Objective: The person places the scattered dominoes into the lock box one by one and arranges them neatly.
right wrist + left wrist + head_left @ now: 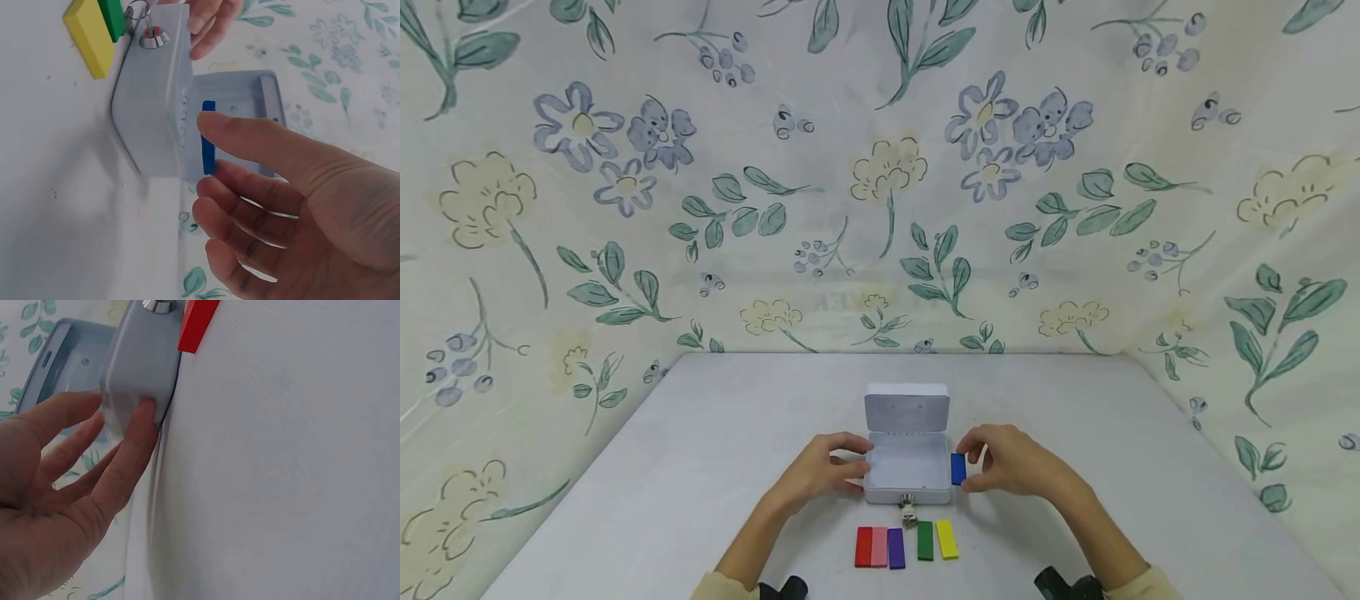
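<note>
A light grey metal box (880, 493) stands on the table with its lid (907, 412) raised at the back and keys hanging from the front lock (908, 502). My left hand (820, 467) rests its fingertips against the box's left side. Between the thumb and a finger of my right hand (1018, 461), a thin blue block (958, 469) is pinched upright, just outside the box's right wall. In the right wrist view, the blue block (208, 147) appears edge-on, its middle partly covered by the thumb. The box's inside holds nothing visible.
In front of the box lie a red block (863, 547), a pink block (879, 547), a purple block (896, 548), a green block (925, 541) and a yellow block (947, 540). The white table (737, 400) meets a floral cloth (820, 250) behind and at both sides.
</note>
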Demonstrator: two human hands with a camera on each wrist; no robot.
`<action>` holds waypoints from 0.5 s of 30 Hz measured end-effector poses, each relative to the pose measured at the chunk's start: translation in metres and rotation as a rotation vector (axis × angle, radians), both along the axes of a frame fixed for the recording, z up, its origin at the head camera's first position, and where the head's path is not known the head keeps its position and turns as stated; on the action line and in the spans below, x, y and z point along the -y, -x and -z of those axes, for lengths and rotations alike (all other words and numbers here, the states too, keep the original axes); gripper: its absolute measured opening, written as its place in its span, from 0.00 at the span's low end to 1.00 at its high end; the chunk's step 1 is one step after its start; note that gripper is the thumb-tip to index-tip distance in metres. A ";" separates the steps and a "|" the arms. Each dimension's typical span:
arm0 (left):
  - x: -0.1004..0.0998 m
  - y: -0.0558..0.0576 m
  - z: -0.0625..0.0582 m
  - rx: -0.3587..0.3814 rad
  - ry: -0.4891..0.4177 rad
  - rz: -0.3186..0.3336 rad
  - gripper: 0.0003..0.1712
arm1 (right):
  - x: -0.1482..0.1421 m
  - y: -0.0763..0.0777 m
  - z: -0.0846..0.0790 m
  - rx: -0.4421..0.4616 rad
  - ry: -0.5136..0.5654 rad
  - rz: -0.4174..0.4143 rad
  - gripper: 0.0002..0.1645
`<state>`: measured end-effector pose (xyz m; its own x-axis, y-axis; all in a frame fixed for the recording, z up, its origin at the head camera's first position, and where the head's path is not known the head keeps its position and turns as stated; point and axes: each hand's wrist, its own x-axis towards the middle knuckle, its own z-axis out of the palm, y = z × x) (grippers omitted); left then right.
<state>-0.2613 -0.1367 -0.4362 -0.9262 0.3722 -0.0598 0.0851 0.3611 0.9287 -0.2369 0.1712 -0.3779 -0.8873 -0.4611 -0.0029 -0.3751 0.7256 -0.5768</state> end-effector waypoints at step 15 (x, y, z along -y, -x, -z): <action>0.004 0.008 0.007 0.062 -0.078 0.021 0.26 | 0.016 0.012 0.005 -0.011 0.009 0.012 0.24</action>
